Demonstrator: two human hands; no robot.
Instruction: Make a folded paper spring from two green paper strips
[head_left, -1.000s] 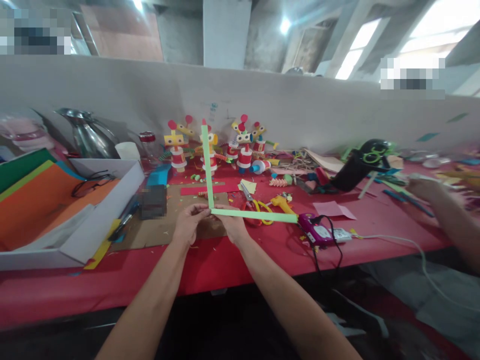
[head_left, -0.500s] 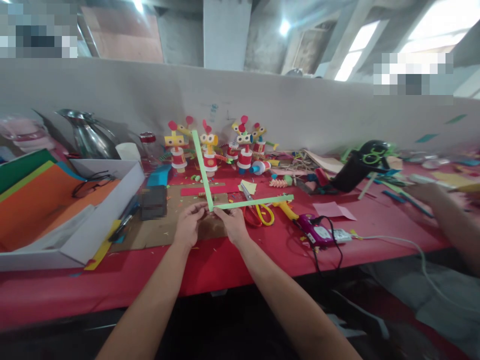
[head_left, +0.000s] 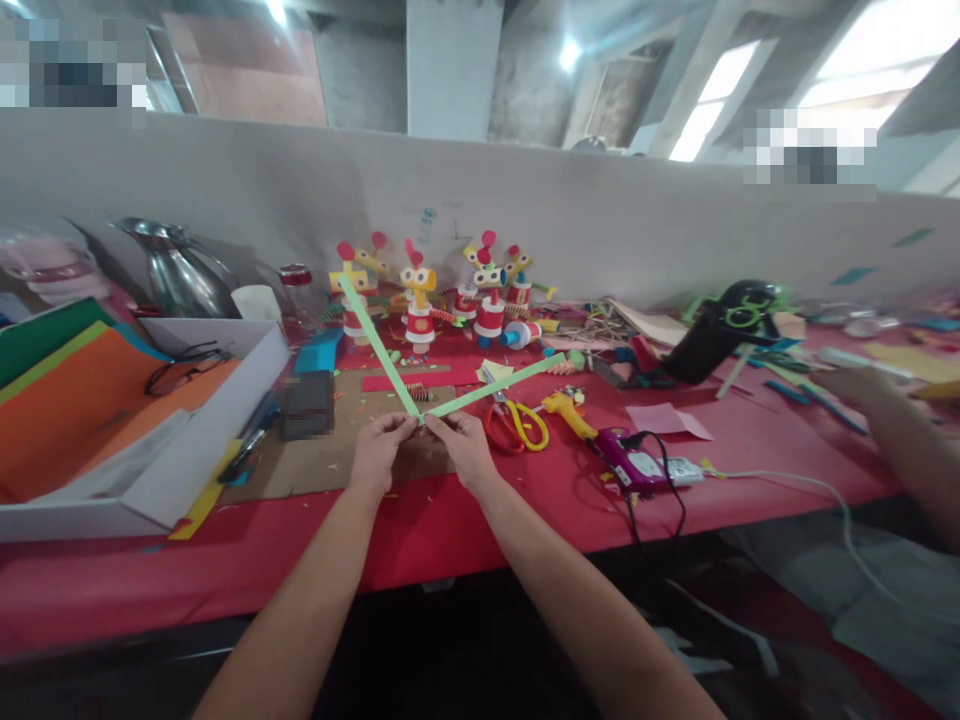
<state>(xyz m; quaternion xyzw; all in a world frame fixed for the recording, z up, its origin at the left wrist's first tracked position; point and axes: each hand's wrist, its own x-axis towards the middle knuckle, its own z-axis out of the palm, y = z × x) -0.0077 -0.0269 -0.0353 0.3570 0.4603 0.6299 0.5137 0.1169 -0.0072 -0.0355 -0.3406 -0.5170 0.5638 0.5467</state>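
Observation:
Two light green paper strips (head_left: pixel 380 352) meet in a V, their ends together between my hands. My left hand (head_left: pixel 379 447) pinches the joined corner from the left, thumb and forefinger closed on it. From the other side my right hand (head_left: pixel 463 443) grips the same corner, and the right arm of the V slants up over the scissors (head_left: pixel 517 428). Whether the strips are glued or folded there I cannot tell. Beneath lies a brown cardboard sheet (head_left: pixel 315 475) with paper scraps and a small coiled paper spring (head_left: pixel 421 393).
Several paper-cup robot figures (head_left: pixel 418 320) stand along the grey partition. A white box (head_left: pixel 142 490) of coloured sheets is at left. A yellow-purple glue gun (head_left: pixel 626 460) with its cable lies at right, near a black container (head_left: pixel 709 340). Another person's arm (head_left: pixel 892 410) reaches in at far right.
The left arm of the strips has swung leftward and the right one has tilted upward, turning the L shape into a V. Both hands stay at the corner.

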